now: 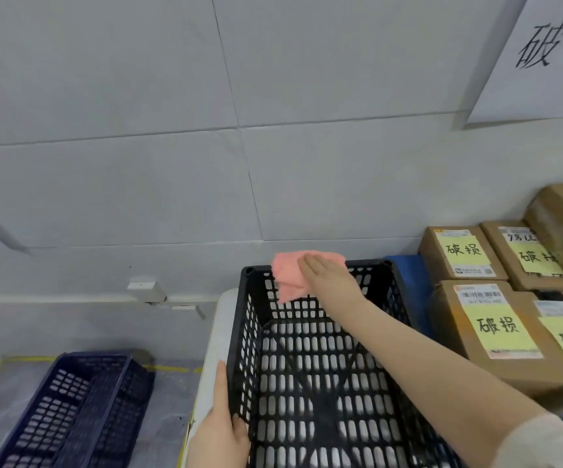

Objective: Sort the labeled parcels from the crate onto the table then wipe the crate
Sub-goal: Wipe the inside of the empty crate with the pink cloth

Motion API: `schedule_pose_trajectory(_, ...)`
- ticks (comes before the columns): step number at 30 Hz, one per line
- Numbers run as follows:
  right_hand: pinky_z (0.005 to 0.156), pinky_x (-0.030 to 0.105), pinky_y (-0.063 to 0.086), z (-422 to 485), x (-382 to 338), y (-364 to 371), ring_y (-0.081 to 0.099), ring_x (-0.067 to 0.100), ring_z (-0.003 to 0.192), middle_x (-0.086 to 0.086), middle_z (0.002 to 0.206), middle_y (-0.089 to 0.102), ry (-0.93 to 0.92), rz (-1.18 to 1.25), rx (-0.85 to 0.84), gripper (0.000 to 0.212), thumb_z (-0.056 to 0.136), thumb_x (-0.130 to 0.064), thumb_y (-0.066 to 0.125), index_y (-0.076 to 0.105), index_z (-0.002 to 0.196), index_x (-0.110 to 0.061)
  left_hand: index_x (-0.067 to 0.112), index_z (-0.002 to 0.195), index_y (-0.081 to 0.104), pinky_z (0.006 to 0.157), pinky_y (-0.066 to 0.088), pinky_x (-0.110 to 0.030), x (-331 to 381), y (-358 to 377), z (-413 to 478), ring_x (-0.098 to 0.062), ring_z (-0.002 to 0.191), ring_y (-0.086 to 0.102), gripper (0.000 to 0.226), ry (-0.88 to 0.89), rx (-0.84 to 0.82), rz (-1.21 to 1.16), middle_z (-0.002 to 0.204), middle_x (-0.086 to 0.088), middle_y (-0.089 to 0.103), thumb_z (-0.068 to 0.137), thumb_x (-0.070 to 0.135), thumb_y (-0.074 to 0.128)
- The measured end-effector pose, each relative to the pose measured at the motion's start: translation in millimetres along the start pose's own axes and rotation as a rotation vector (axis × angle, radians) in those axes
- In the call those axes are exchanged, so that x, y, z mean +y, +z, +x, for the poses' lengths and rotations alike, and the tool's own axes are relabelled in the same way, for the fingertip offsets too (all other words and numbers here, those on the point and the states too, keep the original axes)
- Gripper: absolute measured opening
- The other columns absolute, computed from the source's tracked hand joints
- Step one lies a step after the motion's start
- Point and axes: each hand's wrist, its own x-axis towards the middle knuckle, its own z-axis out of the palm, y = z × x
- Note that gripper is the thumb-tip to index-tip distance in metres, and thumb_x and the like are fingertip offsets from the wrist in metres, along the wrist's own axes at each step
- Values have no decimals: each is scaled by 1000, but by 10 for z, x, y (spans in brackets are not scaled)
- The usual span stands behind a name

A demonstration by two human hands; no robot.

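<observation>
One cam only, head-worn, wide-angle, lines bowed twd the edges. It looks fwd and down from above the near end of the black crate [320, 383], which fills the bottom centre, v. close. The grey wall [138, 130] takes the whole upper half, faced nearly head-on. At the right edge cardboard parcels [496, 332] sit on the counter [221, 332], partly cut off by the frame. A blue crate [70, 410] on the floor [3, 393] shows low left, further below.
</observation>
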Motion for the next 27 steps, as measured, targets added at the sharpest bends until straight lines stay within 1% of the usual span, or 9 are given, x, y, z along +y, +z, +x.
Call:
schedule_pose_trajectory(2,114,40,28,-206,355,-72,33,27,137,11,150,33,163,-70,-36,75,83,-6,59,21,147,-5,41,147,-9,66,51,-22,16,68,-135,-11,64,61,84,45,68,198,88,1,66,91,21,51)
schedule_pose_trajectory(4,105,38,37,-391,651,-142,41,26,129,9,141,43,270,-139,-66,63,86,-10,58,29,142,-6,49,136,-24,50,42,-16,-15,113,-308,-8,51,56,91,39,94,229,69,7,61,90,20,49)
schedule_pose_trajectory(6,89,32,44,-518,801,-202,51,26,118,8,131,51,357,-85,-86,47,89,-7,54,39,133,-9,48,137,-25,46,37,-15,21,111,-303,-9,53,56,93,-5,132,224,67,6,61,89,18,49)
schedule_pose_trajectory(8,72,32,45,-582,852,-261,59,26,104,9,123,55,448,18,-130,38,90,0,47,43,127,-9,44,142,-23,46,35,-15,85,82,-293,-9,55,56,92,0,130,270,70,5,61,90,17,48)
schedule_pose_trajectory(11,67,31,43,-672,803,-305,61,26,98,11,121,54,501,66,-189,39,90,1,44,39,128,-7,36,149,-17,49,35,-19,143,82,-368,-8,56,54,89,11,134,252,71,3,61,91,14,46)
schedule_pose_trajectory(17,72,32,45,-1211,567,-178,55,28,107,6,145,33,450,144,-161,62,88,0,49,25,145,-10,32,153,-7,52,36,-25,160,93,-425,-10,61,52,85,43,135,250,74,2,56,91,9,47)
schedule_pose_trajectory(21,77,31,41,-1019,681,-222,50,29,114,8,147,30,435,221,-159,66,88,3,49,21,147,-7,32,154,-2,54,38,-27,147,85,-390,-8,60,52,83,63,124,245,69,6,54,92,8,48)
schedule_pose_trajectory(24,83,35,43,-834,729,-203,43,32,122,8,151,20,393,231,-212,69,86,5,50,19,147,-6,33,154,1,63,47,-35,186,73,-321,-17,66,56,82,81,136,202,77,0,59,91,7,47)
schedule_pose_trajectory(27,82,36,45,-715,849,-174,46,34,116,7,151,19,311,219,-261,67,85,7,49,24,145,-8,33,154,1,69,49,-40,250,-4,-181,-24,71,57,82,92,142,232,80,-5,61,91,10,49)
